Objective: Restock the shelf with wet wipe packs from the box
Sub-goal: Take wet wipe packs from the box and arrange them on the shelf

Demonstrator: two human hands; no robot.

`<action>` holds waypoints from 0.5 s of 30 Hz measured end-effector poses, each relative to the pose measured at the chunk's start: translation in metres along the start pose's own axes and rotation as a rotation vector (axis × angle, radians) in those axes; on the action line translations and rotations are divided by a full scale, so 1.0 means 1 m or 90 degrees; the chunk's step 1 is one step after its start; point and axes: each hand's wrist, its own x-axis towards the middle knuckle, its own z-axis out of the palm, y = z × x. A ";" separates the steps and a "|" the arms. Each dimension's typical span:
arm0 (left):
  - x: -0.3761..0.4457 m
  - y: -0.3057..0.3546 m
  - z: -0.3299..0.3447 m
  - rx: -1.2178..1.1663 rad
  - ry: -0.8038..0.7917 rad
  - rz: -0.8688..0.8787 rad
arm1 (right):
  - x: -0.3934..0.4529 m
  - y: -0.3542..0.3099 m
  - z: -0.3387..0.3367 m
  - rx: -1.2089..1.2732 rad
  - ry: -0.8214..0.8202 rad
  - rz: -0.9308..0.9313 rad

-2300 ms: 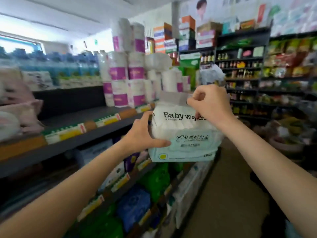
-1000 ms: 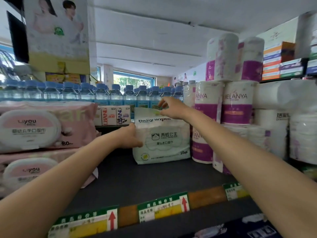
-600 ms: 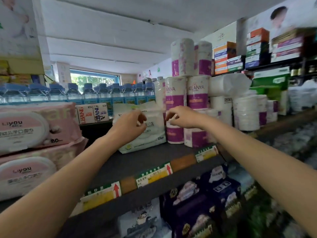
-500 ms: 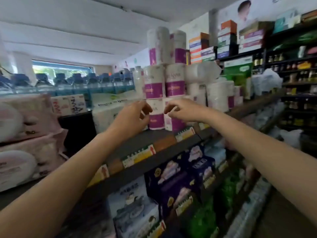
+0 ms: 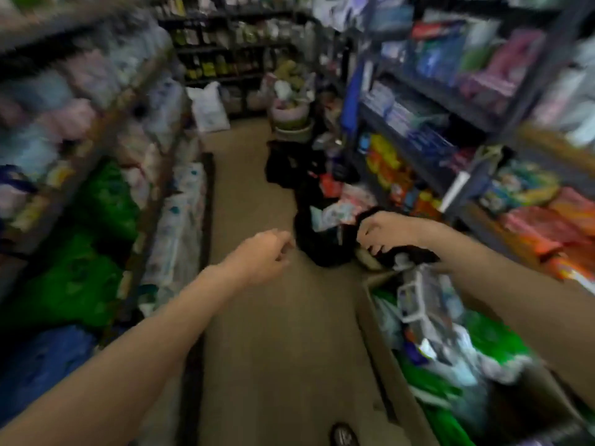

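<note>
The picture is motion-blurred and looks down the shop aisle. A brown cardboard box (image 5: 383, 342) stands on the floor at the lower right, filled with white and green wrapped packs (image 5: 428, 304). My right hand (image 5: 386, 230) hovers above the box's far end with its fingers loosely curled, holding nothing. My left hand (image 5: 264, 252) hangs over the aisle floor, also loosely curled and without anything in it. The left shelf unit (image 5: 96, 140) carries pink, white and green packages. The baby wipes pack from the earlier frames is out of view.
Black bags (image 5: 322, 246) with goods sit on the floor just beyond the box. A white sack (image 5: 207, 107) leans at the far end of the aisle. Stocked shelves (image 5: 450, 107) line the right side. The tan floor (image 5: 273, 333) runs between them.
Both hands let go of the baby wipes pack on the upper left shelf and drew back. The view swung right and down to the aisle and the box.
</note>
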 end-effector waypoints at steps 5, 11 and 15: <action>0.070 0.100 0.078 0.004 -0.141 0.119 | -0.038 0.162 0.012 0.079 0.032 0.112; 0.128 0.176 0.172 0.012 -0.262 0.088 | -0.046 0.292 0.055 0.093 -0.044 0.225; 0.145 0.182 0.217 0.022 -0.294 0.007 | -0.042 0.323 0.085 0.027 -0.117 0.179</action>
